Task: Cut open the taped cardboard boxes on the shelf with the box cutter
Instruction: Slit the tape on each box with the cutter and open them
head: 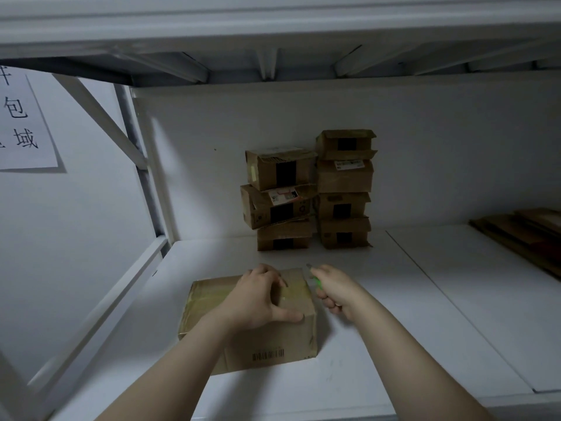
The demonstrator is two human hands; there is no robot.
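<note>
Fingers [267,276] of the left hand [258,299] clamp the taped box [273,344] at the shelf's [409,314] six o'clock, right hand [334,291] gripping the box cutter [315,281] at its one o'clock corner; best slice shallow, clear of that thumb.

One view, from up on the head. Facing forward and down into the white shelf [394,299]. Very close above the left hand [258,296] and the right hand [334,288], farther from the stacked boxes [344,177] by the back wall [440,147].
</note>
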